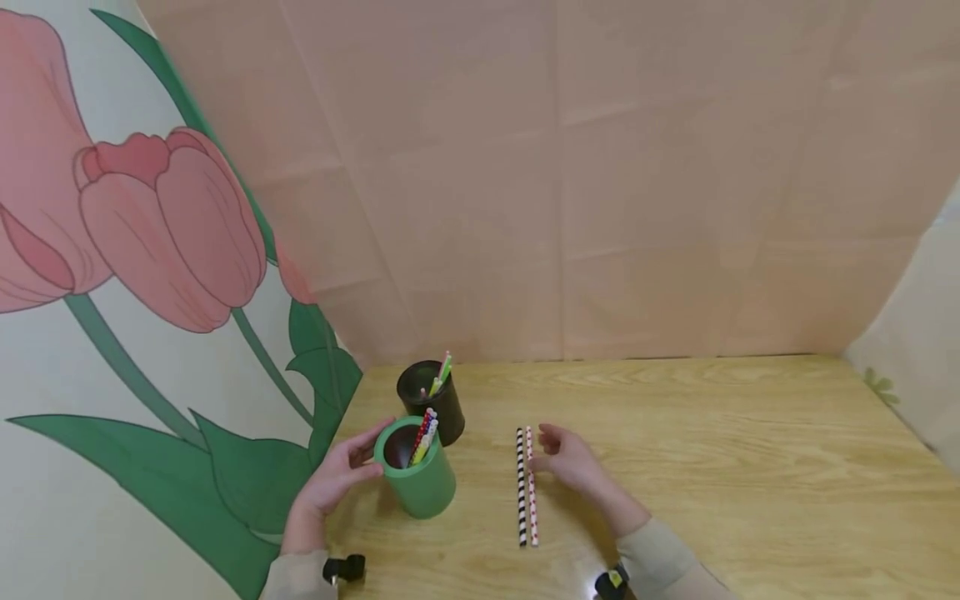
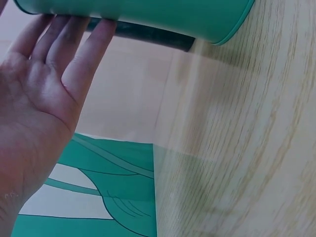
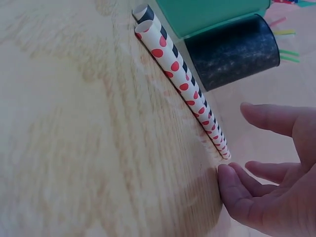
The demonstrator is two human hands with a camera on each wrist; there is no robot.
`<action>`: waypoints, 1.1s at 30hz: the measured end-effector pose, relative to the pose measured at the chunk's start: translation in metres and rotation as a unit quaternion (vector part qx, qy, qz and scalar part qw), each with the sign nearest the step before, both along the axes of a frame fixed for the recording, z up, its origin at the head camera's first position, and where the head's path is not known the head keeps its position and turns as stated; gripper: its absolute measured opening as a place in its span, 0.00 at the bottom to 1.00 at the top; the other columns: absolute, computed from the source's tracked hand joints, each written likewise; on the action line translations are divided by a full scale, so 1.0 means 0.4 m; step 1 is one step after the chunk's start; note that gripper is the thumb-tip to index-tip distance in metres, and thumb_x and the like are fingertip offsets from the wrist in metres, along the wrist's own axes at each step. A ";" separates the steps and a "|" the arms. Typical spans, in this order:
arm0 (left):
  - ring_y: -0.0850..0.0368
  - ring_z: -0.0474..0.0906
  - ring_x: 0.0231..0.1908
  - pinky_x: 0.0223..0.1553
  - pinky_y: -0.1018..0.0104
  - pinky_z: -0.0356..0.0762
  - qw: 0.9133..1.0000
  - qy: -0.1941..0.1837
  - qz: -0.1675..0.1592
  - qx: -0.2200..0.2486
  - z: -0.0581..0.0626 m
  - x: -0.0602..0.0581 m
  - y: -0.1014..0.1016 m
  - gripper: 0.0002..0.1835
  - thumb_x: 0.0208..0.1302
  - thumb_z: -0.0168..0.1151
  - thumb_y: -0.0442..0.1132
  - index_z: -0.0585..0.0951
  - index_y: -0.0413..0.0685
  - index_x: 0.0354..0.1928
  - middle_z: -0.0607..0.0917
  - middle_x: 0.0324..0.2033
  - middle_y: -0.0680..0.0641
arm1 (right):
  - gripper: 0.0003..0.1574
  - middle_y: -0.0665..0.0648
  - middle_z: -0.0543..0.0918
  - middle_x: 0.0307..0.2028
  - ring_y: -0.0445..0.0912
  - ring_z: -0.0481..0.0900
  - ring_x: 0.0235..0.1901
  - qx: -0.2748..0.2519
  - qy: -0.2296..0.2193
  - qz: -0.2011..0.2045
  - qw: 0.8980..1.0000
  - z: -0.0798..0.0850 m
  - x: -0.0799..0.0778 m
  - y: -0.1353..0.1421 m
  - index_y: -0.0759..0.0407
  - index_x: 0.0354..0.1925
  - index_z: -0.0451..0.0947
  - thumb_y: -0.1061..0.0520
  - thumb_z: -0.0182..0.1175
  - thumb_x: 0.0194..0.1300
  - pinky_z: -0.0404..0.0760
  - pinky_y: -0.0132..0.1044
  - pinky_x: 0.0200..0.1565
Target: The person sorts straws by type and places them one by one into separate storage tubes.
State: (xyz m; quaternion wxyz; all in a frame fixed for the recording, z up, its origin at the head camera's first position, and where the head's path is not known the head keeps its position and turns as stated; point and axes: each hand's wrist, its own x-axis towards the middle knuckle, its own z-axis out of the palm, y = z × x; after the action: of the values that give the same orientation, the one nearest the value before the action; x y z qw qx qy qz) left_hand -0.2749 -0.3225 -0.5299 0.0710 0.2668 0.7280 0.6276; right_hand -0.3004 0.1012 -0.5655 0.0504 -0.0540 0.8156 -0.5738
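Observation:
My left hand holds the green cup from its left side, fingers and thumb at the rim. Its fingers lie along the green wall in the left wrist view. Red, blue and yellowish straws lean inside that cup. Two paper straws lie side by side to its right: a black-and-white striped straw and a white straw with red dots. My right hand is beside the dotted straw, thumb and fingers parted, nothing between them; the fingertips are low at the tabletop.
Right behind the green cup stands a black cup with green and pink straws in it. The wooden table meets a pinkish cloth at the back. A wall with painted tulips borders the left.

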 end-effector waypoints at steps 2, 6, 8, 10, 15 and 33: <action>0.63 0.72 0.71 0.65 0.67 0.76 1.000 -0.001 0.002 0.002 -0.002 0.002 0.004 0.40 0.75 0.67 0.31 0.59 0.30 0.81 0.70 0.78 0.47 | 0.52 0.71 0.81 0.63 0.65 0.79 0.62 0.003 -0.004 0.003 1.000 -0.001 -0.002 0.004 0.77 0.74 0.67 0.65 0.79 0.56 0.76 0.60 0.67; 0.63 0.72 0.71 0.64 0.67 0.77 1.000 0.000 0.006 0.004 -0.002 0.001 0.014 0.39 0.75 0.66 0.31 0.60 0.32 0.82 0.70 0.78 0.47 | 0.52 0.70 0.81 0.63 0.64 0.79 0.62 0.009 -0.009 0.007 1.000 0.000 -0.008 0.013 0.77 0.73 0.68 0.65 0.79 0.55 0.77 0.59 0.66; 0.63 0.72 0.71 0.65 0.67 0.76 1.000 0.003 0.008 0.003 -0.002 0.000 0.017 0.39 0.75 0.66 0.31 0.60 0.32 0.82 0.70 0.78 0.47 | 0.52 0.70 0.81 0.63 0.64 0.79 0.62 0.012 -0.011 0.013 1.000 0.003 -0.011 0.018 0.77 0.73 0.68 0.64 0.80 0.55 0.77 0.59 0.66; 0.63 0.71 0.72 0.65 0.68 0.75 1.000 0.005 0.010 0.002 -0.003 -0.001 0.019 0.39 0.75 0.66 0.31 0.61 0.34 0.82 0.70 0.78 0.49 | 0.52 0.70 0.81 0.64 0.64 0.79 0.62 0.010 -0.014 0.022 1.000 0.007 -0.015 0.022 0.77 0.73 0.68 0.64 0.80 0.56 0.77 0.59 0.65; 0.63 0.71 0.72 0.66 0.68 0.75 1.000 0.005 0.012 0.001 -0.008 -0.005 0.017 0.38 0.75 0.65 0.29 0.62 0.36 0.82 0.70 0.78 0.50 | 0.52 0.70 0.81 0.64 0.64 0.79 0.61 0.002 -0.019 0.030 0.999 0.007 -0.021 0.019 0.77 0.73 0.68 0.64 0.80 0.56 0.79 0.57 0.64; 0.64 0.74 0.70 0.63 0.67 0.78 1.000 -0.005 0.020 0.004 -0.010 -0.006 0.016 0.38 0.76 0.65 0.30 0.61 0.33 0.81 0.73 0.75 0.58 | 0.49 0.69 0.82 0.63 0.63 0.79 0.60 0.000 -0.012 0.017 1.000 -0.007 -0.021 0.010 0.78 0.70 0.71 0.66 0.79 0.55 0.78 0.58 0.64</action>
State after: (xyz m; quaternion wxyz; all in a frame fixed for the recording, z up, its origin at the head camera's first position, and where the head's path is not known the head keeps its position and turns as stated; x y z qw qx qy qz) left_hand -0.2773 -0.3163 -0.5338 0.0613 0.2493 0.7305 0.6328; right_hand -0.3087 0.1052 -0.5683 0.0705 -0.0612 0.8137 -0.5738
